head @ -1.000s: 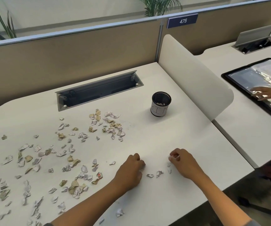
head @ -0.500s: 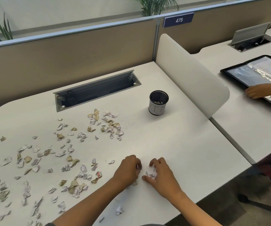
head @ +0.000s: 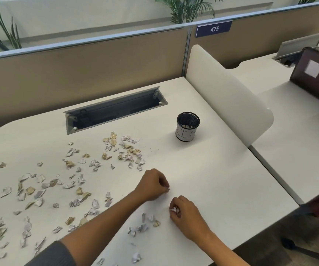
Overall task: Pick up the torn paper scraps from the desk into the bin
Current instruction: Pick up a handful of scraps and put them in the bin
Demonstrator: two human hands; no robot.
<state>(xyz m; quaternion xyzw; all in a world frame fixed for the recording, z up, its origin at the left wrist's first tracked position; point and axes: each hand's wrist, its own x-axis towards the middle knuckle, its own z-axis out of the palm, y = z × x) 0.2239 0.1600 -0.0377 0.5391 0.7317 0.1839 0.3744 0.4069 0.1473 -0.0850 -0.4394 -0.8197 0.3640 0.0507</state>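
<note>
Here, two hands (head: 171, 198) (perhaps both clutching scraps (head: 74, 189)), one bin (head: 188, 126).

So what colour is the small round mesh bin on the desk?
The black mesh bin has a white paper label wrapped around it; head view.

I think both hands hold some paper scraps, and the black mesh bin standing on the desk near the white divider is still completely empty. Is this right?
Not quite. The head view shows the bin is not empty: a few scraps already lie at its bottom. The rest holds: left hand and right hand both hold scraps, and the bin stands on the desk near the white divider.
</note>
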